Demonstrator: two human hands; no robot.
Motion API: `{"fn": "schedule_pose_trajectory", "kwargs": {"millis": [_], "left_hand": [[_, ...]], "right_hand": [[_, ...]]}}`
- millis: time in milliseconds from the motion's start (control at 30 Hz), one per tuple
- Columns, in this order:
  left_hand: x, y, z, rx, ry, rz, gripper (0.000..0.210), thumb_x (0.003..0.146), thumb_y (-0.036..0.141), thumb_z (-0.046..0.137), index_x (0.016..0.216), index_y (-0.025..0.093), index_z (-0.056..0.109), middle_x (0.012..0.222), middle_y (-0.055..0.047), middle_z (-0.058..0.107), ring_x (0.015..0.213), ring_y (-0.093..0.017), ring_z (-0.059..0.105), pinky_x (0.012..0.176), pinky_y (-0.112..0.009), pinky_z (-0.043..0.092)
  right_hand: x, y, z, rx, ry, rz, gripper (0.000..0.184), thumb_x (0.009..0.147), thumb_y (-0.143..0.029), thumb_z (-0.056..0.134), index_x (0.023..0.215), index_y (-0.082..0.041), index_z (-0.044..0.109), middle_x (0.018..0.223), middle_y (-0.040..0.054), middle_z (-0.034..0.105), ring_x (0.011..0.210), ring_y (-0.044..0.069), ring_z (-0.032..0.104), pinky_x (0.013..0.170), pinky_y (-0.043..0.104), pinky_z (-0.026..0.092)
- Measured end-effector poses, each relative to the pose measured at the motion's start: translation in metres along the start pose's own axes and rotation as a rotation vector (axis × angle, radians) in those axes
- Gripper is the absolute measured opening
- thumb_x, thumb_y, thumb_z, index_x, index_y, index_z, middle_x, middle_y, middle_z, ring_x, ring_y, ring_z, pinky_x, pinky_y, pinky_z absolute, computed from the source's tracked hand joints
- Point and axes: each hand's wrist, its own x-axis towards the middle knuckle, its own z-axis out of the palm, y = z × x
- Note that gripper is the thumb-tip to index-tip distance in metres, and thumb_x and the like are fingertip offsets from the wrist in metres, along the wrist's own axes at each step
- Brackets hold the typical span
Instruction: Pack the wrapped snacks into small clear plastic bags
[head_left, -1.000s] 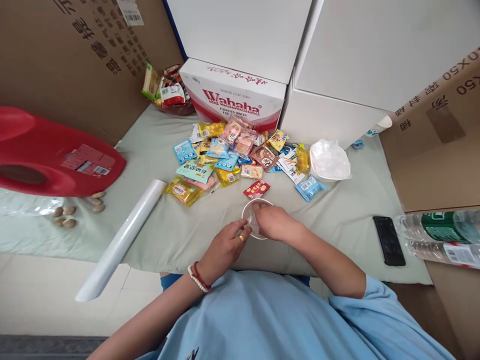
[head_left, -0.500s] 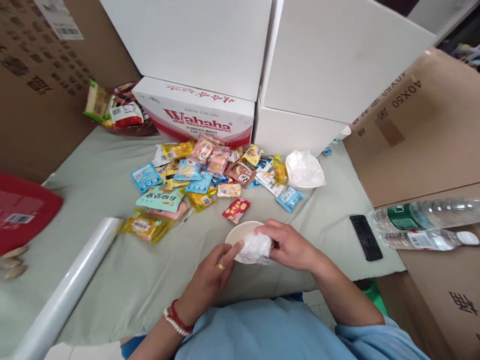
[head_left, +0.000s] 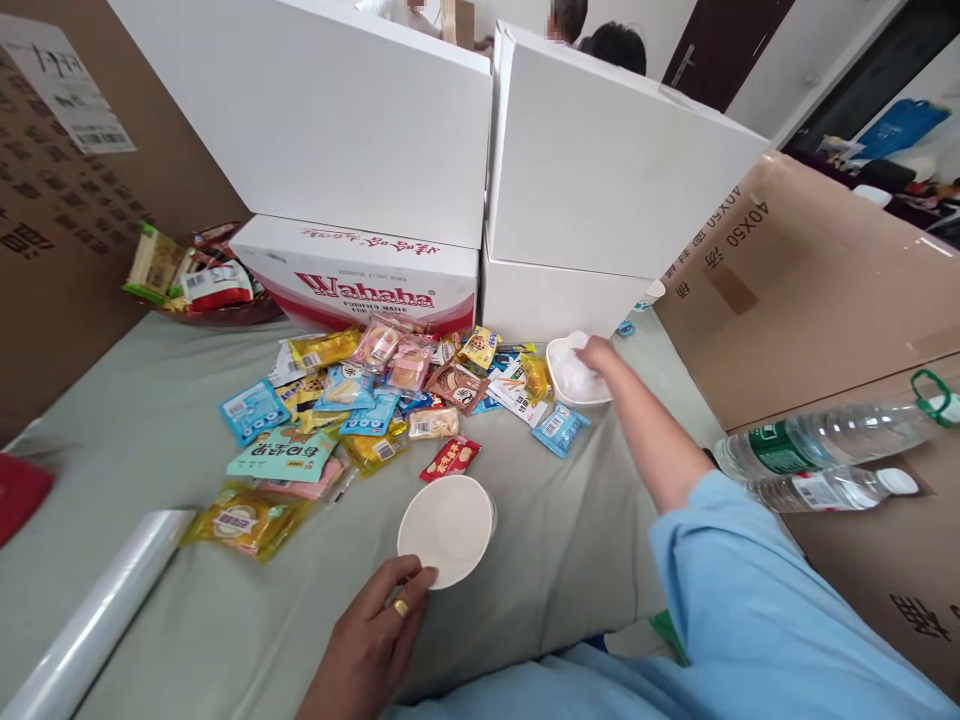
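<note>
clock directions taken from the paper bowl as hub. surface (head_left: 562, 560) is covered in pale green cloth and carries everything near the hands. tall white boxes (head_left: 585, 160) form the back wall around 12. brown cardboard stands either side, left panel (head_left: 82, 230) at 10, right panel (head_left: 840, 320) at 2. wahaha carton (head_left: 360, 285) sits at 11, under the left white box. snack packet pile (head_left: 373, 410) is spread in front of that carton, mostly 10 to 12, wrappers yellow, blue, pink, brown, overlapping. shiny white roll (head_left: 105, 612) lies at about 9, cut off by the frame edge. dark basket (head_left: 232, 313) with more packaged snacks is at 10, beyond the pile. big bottle (head_left: 840, 435) and small bottle (head_left: 817, 490) lie on their sides at 3, side by side. paper bowl (head_left: 450, 525) is mouth up and bare inside; left hand (head_left: 375, 625) comes in from 7, thumb and fingers pinching its near rim. square white tub (head_left: 556, 382) is between 1 and 2, right hand (head_left: 600, 357) over it, fingers touching crumpled clear plastic (head_left: 576, 368) inside; can't tell if they grip. blue packet (head_left: 561, 430) at 2, red packet (head_left: 450, 458) at 12 just beyond the bowl. gold ring (head_left: 401, 607) on left hand.
</note>
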Motion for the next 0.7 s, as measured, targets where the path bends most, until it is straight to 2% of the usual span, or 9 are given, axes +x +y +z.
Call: {"fn": "schedule_pose_trajectory", "kwargs": {"millis": [100,200,333,433,500,567,600,667,700], "left_hand": [[-0.004,0.005,-0.001,0.039,0.005,0.012,0.022,0.104,0.016,0.047,0.109,0.022,0.067,0.099,-0.008,0.069,0.083,-0.012,0.074,0.073,-0.017,0.060],[-0.004,0.010,-0.004,0.068,0.017,0.026,0.021,0.105,0.016,0.046,0.110,0.021,0.066,0.100,-0.008,0.069,0.083,-0.011,0.074,0.074,-0.016,0.059],[-0.004,0.013,-0.007,0.038,0.037,0.028,0.021,0.104,0.015,0.047,0.110,0.020,0.066,0.101,-0.008,0.069,0.085,-0.011,0.074,0.076,-0.015,0.058],[0.001,0.014,-0.008,-0.034,0.035,0.016,0.020,0.102,0.014,0.049,0.109,0.021,0.067,0.101,-0.007,0.068,0.084,-0.011,0.074,0.075,-0.015,0.058],[0.008,0.017,-0.007,-0.109,0.006,0.003,0.020,0.101,0.014,0.050,0.109,0.022,0.067,0.101,-0.006,0.067,0.083,-0.011,0.073,0.075,-0.015,0.058],[0.017,0.021,-0.006,-0.207,-0.049,-0.004,0.022,0.101,0.012,0.049,0.109,0.023,0.066,0.100,-0.006,0.067,0.082,-0.010,0.072,0.074,-0.015,0.057],[0.021,0.025,-0.004,-0.259,-0.084,-0.004,0.022,0.100,0.011,0.049,0.109,0.023,0.065,0.099,-0.005,0.066,0.081,-0.010,0.071,0.073,-0.015,0.057],[0.031,0.032,0.000,-0.364,-0.167,0.006,0.023,0.100,0.010,0.047,0.105,0.024,0.065,0.096,-0.004,0.066,0.079,-0.009,0.069,0.071,-0.015,0.056],[0.036,0.036,0.003,-0.410,-0.214,0.016,0.023,0.100,0.010,0.046,0.102,0.024,0.065,0.094,-0.004,0.065,0.078,-0.009,0.068,0.071,-0.015,0.056]], "right_hand": [[0.012,-0.013,0.029,0.064,-0.038,0.114,0.040,0.100,-0.039,0.068,0.131,-0.014,0.064,0.131,0.0132,0.066,0.113,0.025,0.068,0.096,0.045,0.059],[0.016,-0.013,0.034,0.156,-0.063,0.177,0.035,0.101,-0.038,0.068,0.129,-0.015,0.065,0.126,0.0104,0.068,0.105,0.022,0.070,0.089,0.042,0.062],[0.013,0.004,0.010,0.282,-0.044,0.163,0.033,0.102,-0.030,0.066,0.124,-0.006,0.064,0.110,0.0136,0.073,0.084,0.017,0.073,0.076,0.030,0.062],[-0.016,0.029,-0.017,0.305,0.065,0.107,0.048,0.102,-0.033,0.061,0.135,0.001,0.057,0.129,0.0226,0.066,0.090,0.018,0.074,0.085,0.029,0.059],[-0.058,0.044,-0.028,0.271,0.241,-0.041,0.052,0.099,-0.038,0.064,0.137,-0.004,0.060,0.149,0.0254,0.052,0.100,0.021,0.074,0.098,0.034,0.057],[-0.120,0.053,-0.025,0.269,0.365,-0.346,0.043,0.097,-0.040,0.067,0.134,-0.017,0.066,0.156,0.0200,0.049,0.105,0.023,0.072,0.102,0.041,0.057],[-0.156,0.055,-0.018,0.280,0.287,-0.537,0.039,0.098,-0.043,0.066,0.133,-0.023,0.068,0.152,0.0157,0.055,0.105,0.022,0.071,0.100,0.041,0.058],[-0.227,0.053,0.002,0.290,-0.032,-0.898,0.046,0.098,-0.049,0.068,0.139,-0.029,0.064,0.158,0.0131,0.051,0.113,0.022,0.069,0.096,0.037,0.059],[-0.259,0.051,0.013,0.260,-0.170,-0.987,0.053,0.096,-0.051,0.070,0.144,-0.028,0.061,0.160,0.0144,0.049,0.120,0.024,0.067,0.097,0.036,0.058]]}}
